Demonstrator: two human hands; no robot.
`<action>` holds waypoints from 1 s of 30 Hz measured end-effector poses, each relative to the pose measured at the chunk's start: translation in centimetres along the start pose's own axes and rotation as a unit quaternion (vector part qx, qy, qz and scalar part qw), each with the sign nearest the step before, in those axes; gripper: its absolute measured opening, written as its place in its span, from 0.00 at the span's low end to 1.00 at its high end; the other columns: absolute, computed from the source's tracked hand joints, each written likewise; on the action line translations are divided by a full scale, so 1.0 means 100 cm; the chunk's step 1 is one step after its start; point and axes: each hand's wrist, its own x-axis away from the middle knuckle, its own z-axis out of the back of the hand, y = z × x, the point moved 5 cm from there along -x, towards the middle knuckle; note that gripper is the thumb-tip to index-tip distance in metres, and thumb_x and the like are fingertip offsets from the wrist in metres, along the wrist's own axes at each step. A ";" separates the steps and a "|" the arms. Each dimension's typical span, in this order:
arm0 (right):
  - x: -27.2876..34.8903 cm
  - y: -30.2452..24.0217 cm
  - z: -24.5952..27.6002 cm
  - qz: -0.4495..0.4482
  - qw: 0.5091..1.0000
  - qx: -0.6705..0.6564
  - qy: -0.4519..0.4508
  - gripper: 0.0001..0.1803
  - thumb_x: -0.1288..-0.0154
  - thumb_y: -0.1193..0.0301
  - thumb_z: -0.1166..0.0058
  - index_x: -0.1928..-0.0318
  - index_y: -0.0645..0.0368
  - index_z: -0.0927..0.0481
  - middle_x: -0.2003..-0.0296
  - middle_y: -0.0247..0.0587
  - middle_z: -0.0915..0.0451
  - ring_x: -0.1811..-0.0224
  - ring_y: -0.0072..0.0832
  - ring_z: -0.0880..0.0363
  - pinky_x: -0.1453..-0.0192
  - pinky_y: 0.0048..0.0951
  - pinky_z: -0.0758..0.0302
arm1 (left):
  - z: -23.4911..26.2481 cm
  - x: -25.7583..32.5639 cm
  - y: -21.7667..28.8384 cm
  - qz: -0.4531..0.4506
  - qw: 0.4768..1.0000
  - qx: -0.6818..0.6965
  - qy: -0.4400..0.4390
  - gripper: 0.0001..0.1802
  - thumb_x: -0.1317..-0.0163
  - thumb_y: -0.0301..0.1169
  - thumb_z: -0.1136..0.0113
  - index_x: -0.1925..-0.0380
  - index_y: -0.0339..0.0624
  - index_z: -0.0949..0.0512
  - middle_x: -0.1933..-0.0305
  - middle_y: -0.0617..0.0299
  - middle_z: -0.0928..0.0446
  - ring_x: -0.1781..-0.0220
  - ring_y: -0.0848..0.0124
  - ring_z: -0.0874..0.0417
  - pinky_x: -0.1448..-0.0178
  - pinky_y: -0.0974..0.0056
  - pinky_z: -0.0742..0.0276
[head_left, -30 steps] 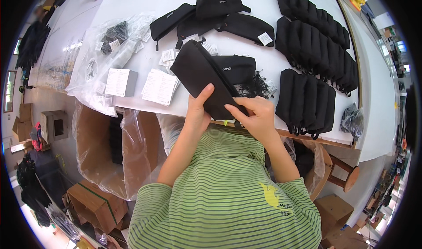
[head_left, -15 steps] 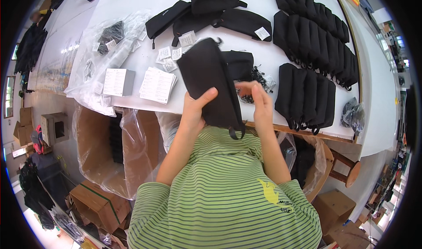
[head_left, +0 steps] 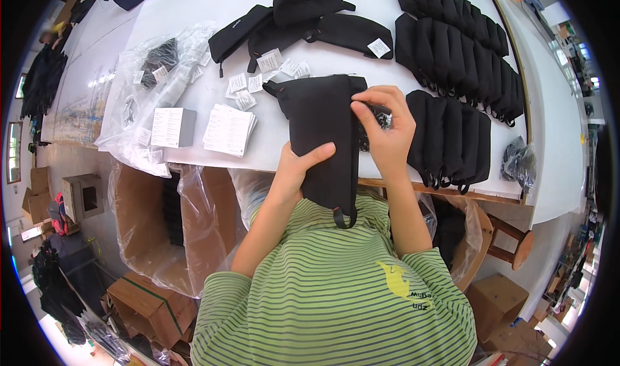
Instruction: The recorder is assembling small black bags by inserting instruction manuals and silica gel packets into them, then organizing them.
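A long black fabric pouch [head_left: 323,130] stands nearly upright before me, with small loops at its two ends. My left hand [head_left: 303,166] is closed around its lower left side, thumb across the front. At the upper right edge of the pouch, my right hand [head_left: 387,124] pinches with thumb and forefinger; whether a zipper pull is between them is too small to tell. Partly hidden behind that hand is a heap of small black cord pieces [head_left: 382,117]. Loose white tags [head_left: 245,99] lie left of the pouch's top.
Several black pouches [head_left: 310,4] lie at the back, and rows of them [head_left: 452,56] stand at the right. Left on the table are two stacks of white cards [head_left: 173,127] and a clear plastic bag [head_left: 184,50]. An open carton [head_left: 206,217] stands below the front edge.
The pouch has turned from tilted to nearly upright and come down a little. My right hand has moved up from beside it, its spread fingers closing in a pinch at the pouch's edge.
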 end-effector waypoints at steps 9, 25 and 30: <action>0.035 -0.025 -0.017 -0.021 0.974 -0.006 -0.225 0.06 0.50 0.71 0.34 0.69 0.56 0.16 0.68 0.32 0.26 0.61 0.30 0.30 0.55 0.29 0.32 | 0.034 -0.027 0.014 -0.002 0.981 0.192 0.023 0.17 0.38 0.35 0.39 0.53 0.36 0.25 0.59 0.57 0.19 0.62 0.68 0.16 0.58 0.65 0.17; 0.022 -0.034 -0.014 0.132 0.936 0.202 -0.256 0.22 0.37 0.47 0.50 0.45 0.36 0.20 0.39 0.42 0.37 0.36 0.41 0.43 0.34 0.46 0.53 | 0.028 -0.009 0.032 -0.095 0.990 -0.025 0.101 0.23 0.47 0.30 0.30 0.53 0.32 0.25 0.61 0.59 0.20 0.62 0.69 0.18 0.58 0.68 0.20; 0.001 0.002 -0.020 0.099 0.934 0.318 -0.126 0.22 0.36 0.46 0.52 0.44 0.32 0.22 0.35 0.42 0.39 0.32 0.43 0.48 0.31 0.49 0.53 | 0.019 0.002 0.023 -0.090 0.978 -0.182 0.046 0.22 0.50 0.30 0.27 0.58 0.29 0.23 0.61 0.57 0.19 0.62 0.74 0.19 0.58 0.69 0.22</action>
